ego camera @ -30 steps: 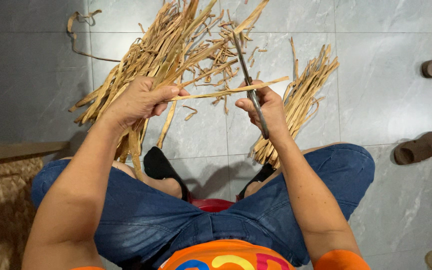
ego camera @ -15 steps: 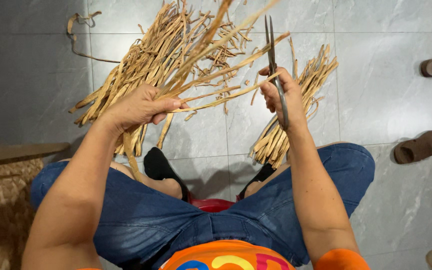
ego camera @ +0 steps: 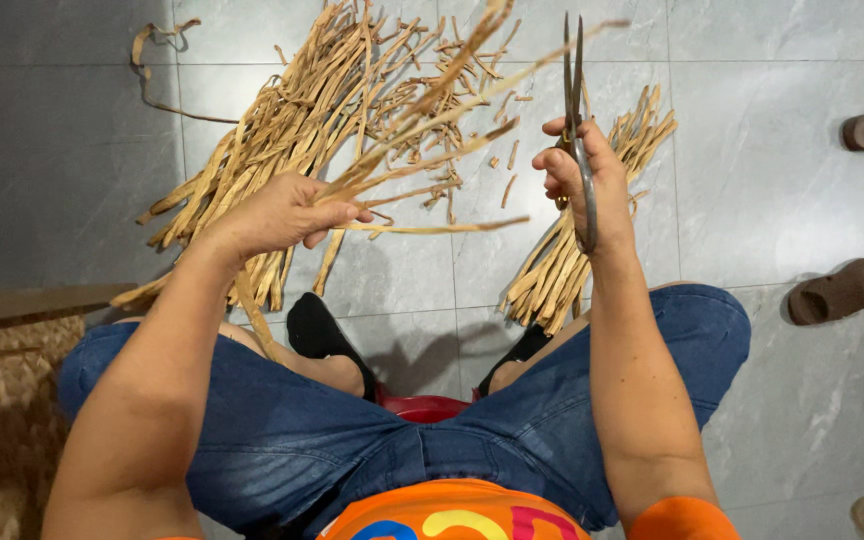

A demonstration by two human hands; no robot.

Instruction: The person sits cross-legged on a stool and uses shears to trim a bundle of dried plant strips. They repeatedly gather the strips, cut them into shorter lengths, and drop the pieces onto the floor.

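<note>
Since the earlier frames my right hand [ego camera: 592, 175] has lifted and swung outward: a second ago the scissors [ego camera: 576, 120] were angled down across the strips, and now they stand nearly upright with the blades pointing away from me, clear of the fibres. The blades look close together, almost shut. My right fingers [ego camera: 562, 160] are curled through and around the handles, gripping them firmly. My left hand [ego camera: 277, 215] has barely shifted; its fingers are closed on a bunch of dried strips [ego camera: 422, 135], which fan up and away from the fist toward the scissors, with one long strip jutting out level to the right.

The strips are flat, narrow and tan, papery and stiff, some curling at the ends. The scissors are slim, dark metal with long thin blades. Beneath the held bunch a big loose pile of the same strips [ego camera: 282, 130] spreads over the floor [ego camera: 752, 150], and a smaller, tidier bundle [ego camera: 562, 270] lies under my right wrist, near my knee. Short cut scraps are scattered between the two. The floor is smooth grey stone-look tile with pale grout lines. I sit low in blue denim, with a red stool [ego camera: 422, 408] edge showing between my legs. Brown sandals [ego camera: 837, 292] lie well apart on the right, and something woven [ego camera: 2, 420] sits at my left.
</note>
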